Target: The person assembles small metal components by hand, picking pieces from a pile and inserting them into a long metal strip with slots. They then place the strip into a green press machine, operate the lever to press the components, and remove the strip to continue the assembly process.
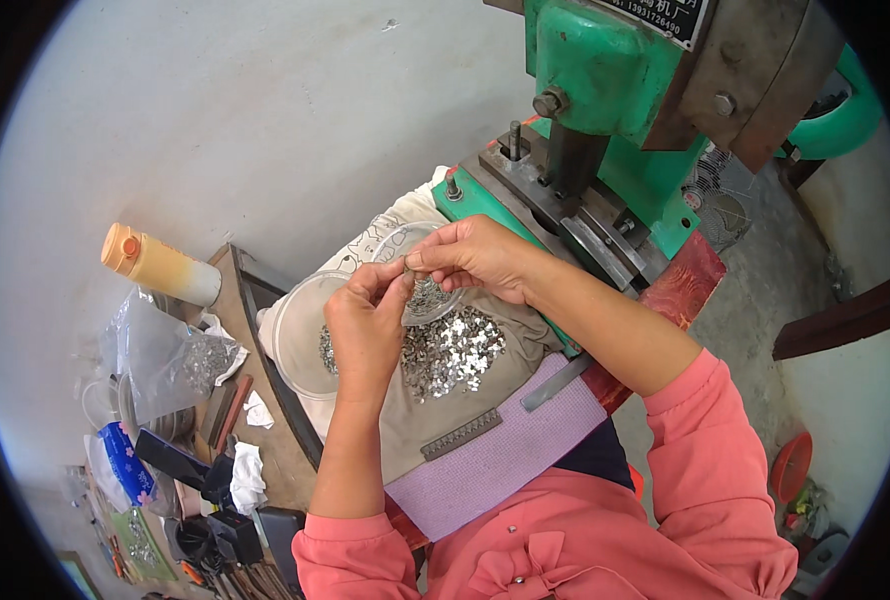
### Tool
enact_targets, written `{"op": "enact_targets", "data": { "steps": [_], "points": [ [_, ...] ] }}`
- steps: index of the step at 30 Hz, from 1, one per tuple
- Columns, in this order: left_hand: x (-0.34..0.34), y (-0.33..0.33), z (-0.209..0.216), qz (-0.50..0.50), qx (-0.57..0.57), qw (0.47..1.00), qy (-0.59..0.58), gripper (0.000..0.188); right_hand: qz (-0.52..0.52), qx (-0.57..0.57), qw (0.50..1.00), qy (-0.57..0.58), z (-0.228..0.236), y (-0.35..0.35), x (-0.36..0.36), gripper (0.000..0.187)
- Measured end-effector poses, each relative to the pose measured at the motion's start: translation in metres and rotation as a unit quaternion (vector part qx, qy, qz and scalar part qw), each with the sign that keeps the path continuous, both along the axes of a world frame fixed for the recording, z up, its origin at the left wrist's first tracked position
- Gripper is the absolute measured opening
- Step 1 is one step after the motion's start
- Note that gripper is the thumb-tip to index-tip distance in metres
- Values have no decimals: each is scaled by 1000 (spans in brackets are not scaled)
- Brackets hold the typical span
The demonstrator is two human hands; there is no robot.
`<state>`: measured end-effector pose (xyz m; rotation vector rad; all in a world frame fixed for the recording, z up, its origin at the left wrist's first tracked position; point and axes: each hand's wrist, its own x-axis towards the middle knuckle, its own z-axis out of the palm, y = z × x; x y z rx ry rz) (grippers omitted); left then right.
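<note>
Fingertips of the left hand (363, 318) and the right hand (485, 262) meet in a narrow pinch above the containers, with what looks like a small piece (409, 272) between them. Its outline is mostly covered by the thumbs, so I can't tell its shape or which hand bears more of it.

Just below the right hand is a clear bowl (387, 243) holding small metal parts; to the left, partly behind the left wrist, is a wider clear tub (281, 345) with more of them inside. On the near side, a loose heap of metal parts (470, 350) lies on a grey-brown cloth (527, 328), dull on its left and bright on its right. Nearer still, a dark notched strip (462, 434) lies along the edge of a purple mat (495, 475), and a flat metal bar (555, 383) rests to its right. A green press (590, 75) stands at the far right.

I'd expect the piece to be light and stiff, not fragile, though apt to slip (more so if there is oil on it, which I can't see). A pinch by its outer edges with thumb and index pads should suit it best; thin edges may be sharp.
</note>
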<state>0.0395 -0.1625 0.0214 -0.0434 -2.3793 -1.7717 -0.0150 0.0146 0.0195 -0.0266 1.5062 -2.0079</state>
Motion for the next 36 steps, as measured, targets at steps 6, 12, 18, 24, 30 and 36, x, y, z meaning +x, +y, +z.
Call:
{"op": "enact_targets", "data": {
  "steps": [6, 12, 18, 24, 30, 36],
  "points": [
    [-9, -3, -7, -19, -36, 999, -12, 7, -13, 47, 998, 35, -4, 3, 5, 20],
    [-8, -6, 0, -1, 7, 1000, 4, 4, -57, 81, 990, 103, 2, -10, 17, 29],
    [-8, -5, 7, -25, 105, 994, -22, 7, -38, 112, 973, 199, 9, -14, 24, 31],
    [-5, -6, 13, -9, 142, 990, -22, 8, -99, 140, 953, 249, 9, -24, 28, 29],
    [-3, -2, 16, -30, 181, 982, -44, 8, -105, 92, 964, 226, 5, -19, 24, 27],
    [-1, 1, 20, -43, 219, 973, -54, 14, -123, 10, 987, 107, 16, -14, 23, 23]
  ]
}}
